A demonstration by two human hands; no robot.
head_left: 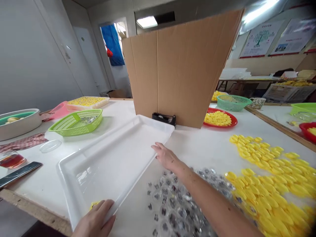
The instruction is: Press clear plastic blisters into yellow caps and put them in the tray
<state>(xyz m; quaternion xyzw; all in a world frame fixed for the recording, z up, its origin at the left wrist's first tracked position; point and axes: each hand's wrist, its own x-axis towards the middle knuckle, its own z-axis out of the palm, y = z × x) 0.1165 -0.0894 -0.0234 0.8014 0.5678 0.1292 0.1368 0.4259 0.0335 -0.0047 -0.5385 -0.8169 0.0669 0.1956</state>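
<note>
A shallow white plastic tray (116,153) lies at a slant across the white tabletop in front of me. My left hand (97,217) is closed round its near rim, thumb outside and fingers inside. Beside those fingers, inside the tray, a small yellow piece (94,204) shows, partly hidden by the hand. My right hand (166,158) grips the tray's right rim farther away. Under and beside my right forearm spreads a heap of small clear plastic pieces with dark centres (177,204). To its right lies a large scatter of yellow oval plastic pieces (274,187).
A tall cardboard panel (182,72) stands behind the tray, with a small black box (164,119) at its foot. A green basket (76,123), a phone (19,174) and a glass of red-brown liquid (12,160) are left. A red plate (233,122) holds yellow pieces.
</note>
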